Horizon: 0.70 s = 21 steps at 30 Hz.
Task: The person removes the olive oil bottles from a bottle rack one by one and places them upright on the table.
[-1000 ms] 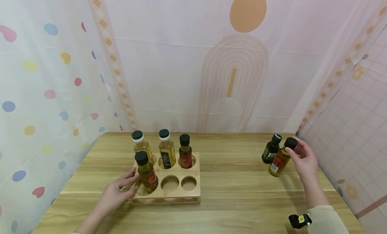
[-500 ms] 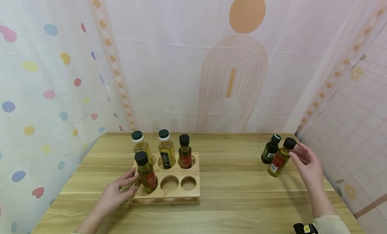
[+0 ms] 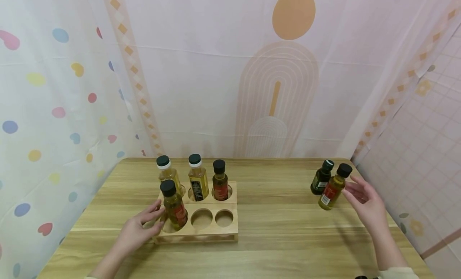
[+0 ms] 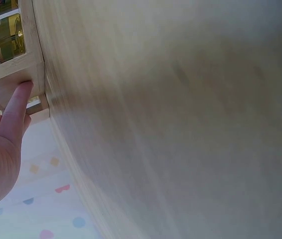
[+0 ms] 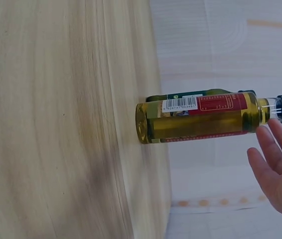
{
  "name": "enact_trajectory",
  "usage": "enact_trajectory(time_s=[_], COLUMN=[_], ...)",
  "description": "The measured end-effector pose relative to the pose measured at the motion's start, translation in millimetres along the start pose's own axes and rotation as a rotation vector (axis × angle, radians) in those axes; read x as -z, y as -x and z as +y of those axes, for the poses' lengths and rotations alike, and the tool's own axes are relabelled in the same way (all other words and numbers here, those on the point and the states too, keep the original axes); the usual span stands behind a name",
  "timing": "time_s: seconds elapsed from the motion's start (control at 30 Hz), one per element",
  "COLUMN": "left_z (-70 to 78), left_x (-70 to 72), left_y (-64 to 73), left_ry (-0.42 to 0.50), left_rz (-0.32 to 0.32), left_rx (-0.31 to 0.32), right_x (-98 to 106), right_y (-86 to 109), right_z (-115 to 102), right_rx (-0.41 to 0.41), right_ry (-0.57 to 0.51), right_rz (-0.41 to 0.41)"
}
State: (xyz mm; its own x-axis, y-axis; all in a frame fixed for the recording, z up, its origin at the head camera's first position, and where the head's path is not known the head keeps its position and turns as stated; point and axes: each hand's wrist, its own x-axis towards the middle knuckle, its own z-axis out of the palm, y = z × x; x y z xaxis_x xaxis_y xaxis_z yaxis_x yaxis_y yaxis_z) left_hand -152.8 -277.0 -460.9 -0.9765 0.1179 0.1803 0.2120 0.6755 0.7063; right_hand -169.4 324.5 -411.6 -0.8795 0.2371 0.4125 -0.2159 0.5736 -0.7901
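Note:
My left hand (image 3: 137, 230) rests its fingers on the left end of a wooden bottle rack (image 3: 212, 232); the left wrist view has a straight finger (image 4: 15, 114) against the rack's side panel. Closest to that hand, a black-capped oil bottle with a red label (image 3: 175, 211) stands in the front left hole. Over at the right of the table, my right hand (image 3: 369, 207) is beside another red-labelled oil bottle (image 3: 332, 193), its fingers loosely spread. In the right wrist view this bottle (image 5: 206, 119) stands upright on the table, the fingers near its neck and cap.
Two oil bottles with green caps, one left (image 3: 169, 175) and one middle (image 3: 199, 183), fill back holes with a red-labelled bottle (image 3: 221, 183). Two front holes hold nothing. A dark green bottle (image 3: 321, 179) stands just behind the right-hand bottle. Patterned curtains (image 3: 201, 91) enclose the table (image 3: 273, 231).
My right hand has let go of the red-labelled bottle's cap and drawn back to the right and down. That bottle stays standing in place. My left hand has stayed on the rack.

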Motion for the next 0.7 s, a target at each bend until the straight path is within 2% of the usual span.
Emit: enact_trajectory(time_s=[0.27,0.53,0.7], left_z=[-0.7,-1.3,-2.6], left_x=[0.1,-0.5,-1.1], left_y=[-0.7,-0.5,-0.7], left_ry=[0.003,0.003,-0.01], left_rz=[-0.008,-0.001,0.009], left_rx=[0.003,-0.013,-0.028], right_x=[-0.5,-17.0,-36.1], right_y=[5.9,9.3,12.0], right_z=[-3.9,-15.9,-24.7], right_rx=[0.056,0.092,0.117], right_ry=[0.02,-0.007,-0.049], right_rz=[-0.112,-0.353,-0.448])
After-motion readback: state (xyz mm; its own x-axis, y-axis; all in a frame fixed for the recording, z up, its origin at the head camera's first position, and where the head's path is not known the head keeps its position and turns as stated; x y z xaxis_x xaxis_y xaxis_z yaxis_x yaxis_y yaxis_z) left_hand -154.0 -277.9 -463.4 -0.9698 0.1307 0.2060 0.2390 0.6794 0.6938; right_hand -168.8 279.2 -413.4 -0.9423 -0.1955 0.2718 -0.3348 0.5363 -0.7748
